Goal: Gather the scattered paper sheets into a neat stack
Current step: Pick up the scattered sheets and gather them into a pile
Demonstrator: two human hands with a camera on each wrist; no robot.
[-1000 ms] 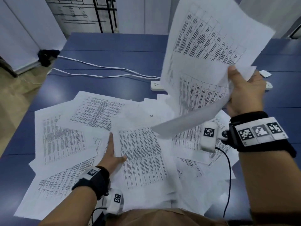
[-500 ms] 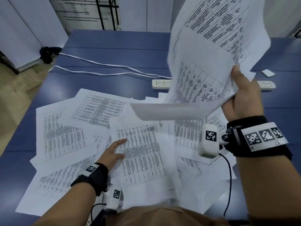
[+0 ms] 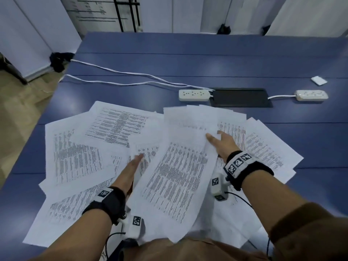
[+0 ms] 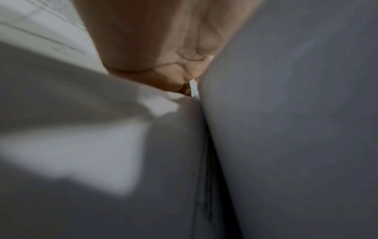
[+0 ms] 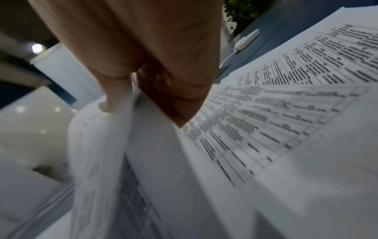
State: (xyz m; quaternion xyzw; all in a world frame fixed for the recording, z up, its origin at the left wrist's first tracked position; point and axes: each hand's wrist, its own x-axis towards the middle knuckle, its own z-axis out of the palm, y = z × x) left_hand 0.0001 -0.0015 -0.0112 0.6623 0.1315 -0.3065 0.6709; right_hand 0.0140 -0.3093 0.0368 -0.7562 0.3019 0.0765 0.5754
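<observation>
- On the blue table (image 3: pixel 188 59), we are now lowering the bundle of printed sheets (image 3: pixel 180 166) that our right hand (image 3: pixel 224 144) was holding high a second ago; it is lying over the scattered paper sheets (image 3: pixel 75 159).
- Our right hand is pinching the bundle's edge, thumb on top; our left hand (image 3: pixel 131 170), fingers straight, is sliding under its left side.
- We are judging most sheets as still ungathered.
- The paper is thin, floppy and curling, and is densely printed.

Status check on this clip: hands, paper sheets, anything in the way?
Left hand flat on the spread. Right hand pinches a bundle of sheets, lying over the pile. Paper sheets scattered, unstacked. Power strip beyond, clear of them.
</observation>
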